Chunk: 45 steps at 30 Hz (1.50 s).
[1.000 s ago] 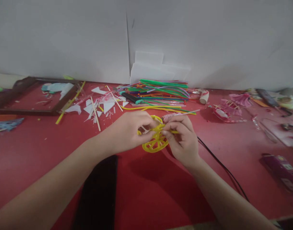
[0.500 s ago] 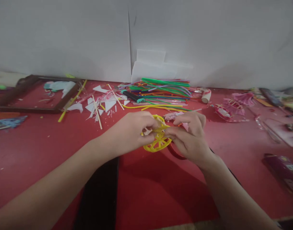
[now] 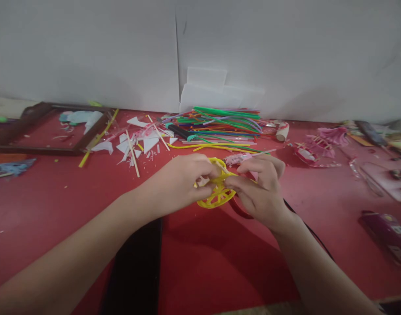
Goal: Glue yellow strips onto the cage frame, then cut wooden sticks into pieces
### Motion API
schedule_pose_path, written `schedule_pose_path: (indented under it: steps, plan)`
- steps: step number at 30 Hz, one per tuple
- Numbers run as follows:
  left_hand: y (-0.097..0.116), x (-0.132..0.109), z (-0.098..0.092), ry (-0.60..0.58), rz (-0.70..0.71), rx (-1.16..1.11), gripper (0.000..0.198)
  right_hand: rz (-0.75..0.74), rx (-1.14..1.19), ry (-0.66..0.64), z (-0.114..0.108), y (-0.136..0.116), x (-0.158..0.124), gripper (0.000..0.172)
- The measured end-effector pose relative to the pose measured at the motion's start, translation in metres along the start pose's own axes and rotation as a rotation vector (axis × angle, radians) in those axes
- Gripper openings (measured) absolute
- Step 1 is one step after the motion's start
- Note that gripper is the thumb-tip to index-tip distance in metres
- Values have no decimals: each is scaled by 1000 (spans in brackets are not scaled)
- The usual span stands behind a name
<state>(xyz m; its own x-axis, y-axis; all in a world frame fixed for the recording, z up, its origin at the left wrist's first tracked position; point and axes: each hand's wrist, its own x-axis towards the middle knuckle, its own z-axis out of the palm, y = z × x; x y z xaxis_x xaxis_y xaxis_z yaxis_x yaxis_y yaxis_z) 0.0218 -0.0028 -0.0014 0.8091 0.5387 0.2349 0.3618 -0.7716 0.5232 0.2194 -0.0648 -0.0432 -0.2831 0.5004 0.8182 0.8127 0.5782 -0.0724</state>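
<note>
A yellow spoked wheel [image 3: 215,197] made of straws is held just above the red table [image 3: 56,201] in the middle of the view. My left hand [image 3: 180,179] is closed around its left side, thumb and fingers pinching the rim. My right hand [image 3: 261,186] is closed on its right side, fingertips pinching a yellow spoke at the hub. A red ring [image 3: 237,209] lies on the table under my right hand. Just behind the hands lies a pink patterned stick [image 3: 237,158].
A pile of coloured straws [image 3: 220,122] lies behind, with white scraps and wooden sticks [image 3: 134,144] to its left. A dark wooden frame [image 3: 43,129] sits far left, a black cable [image 3: 308,232] runs right, pink craft pieces [image 3: 318,146] and a purple box [image 3: 387,234] lie on the right.
My right hand has shifted to the right and turned, fingers re-gripping the wheel at its hub. The left hand and the wheel have stayed nearly in place.
</note>
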Motion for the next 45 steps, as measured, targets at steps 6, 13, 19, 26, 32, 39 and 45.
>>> schedule_pose_path:
  steps: [6,13,19,26,32,39,45]
  plan:
    - [1,0,1,-8,-8,30,11,49,0,-38,-1,2,-5,14]
    - [4,-2,1,-9,-27,5,15,290,67,-44,2,-6,-9,5]
    - [4,-1,2,-2,-65,10,14,311,42,38,3,-13,-8,5]
    - [5,-3,2,22,-54,40,14,364,78,43,3,-15,-6,6]
    - [6,-4,9,61,-8,47,17,414,101,59,8,-17,-9,3]
    - [8,-3,10,85,-61,83,8,442,139,58,6,-18,-8,7]
    - [8,-2,10,89,-73,69,7,507,314,-56,2,-17,-5,12]
